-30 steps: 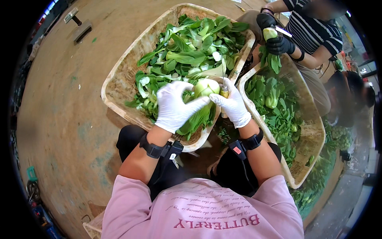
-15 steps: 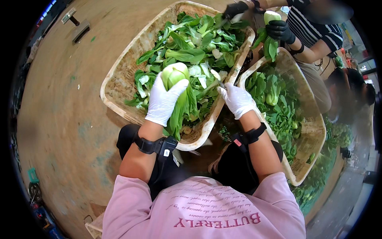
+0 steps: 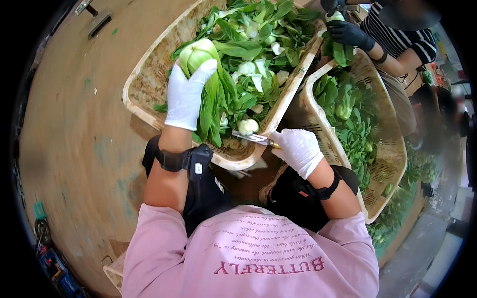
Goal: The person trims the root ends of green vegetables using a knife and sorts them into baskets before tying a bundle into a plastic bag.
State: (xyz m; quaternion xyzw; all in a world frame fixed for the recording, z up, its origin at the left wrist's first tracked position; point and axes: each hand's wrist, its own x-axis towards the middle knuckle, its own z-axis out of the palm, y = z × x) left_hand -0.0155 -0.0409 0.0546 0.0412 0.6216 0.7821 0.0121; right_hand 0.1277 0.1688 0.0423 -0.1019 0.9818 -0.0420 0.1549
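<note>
The right hand (image 3: 299, 151) is closed on a knife (image 3: 256, 138), whose blade points left over the crate (image 3: 154, 74). Farther, the left hand (image 3: 185, 97) clamps a bok choy (image 3: 214, 87) above this crate: long axis near to far, pale base away, leaves hanging nearer on the hand's right side. Loose leaves (image 3: 243, 48) lie behind; beyond is a co-worker's black glove (image 3: 353, 36).

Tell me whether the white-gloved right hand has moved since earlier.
Yes: the white-gloved right hand has moved down the view, toward the near end of the left cream plastic crate.
</note>
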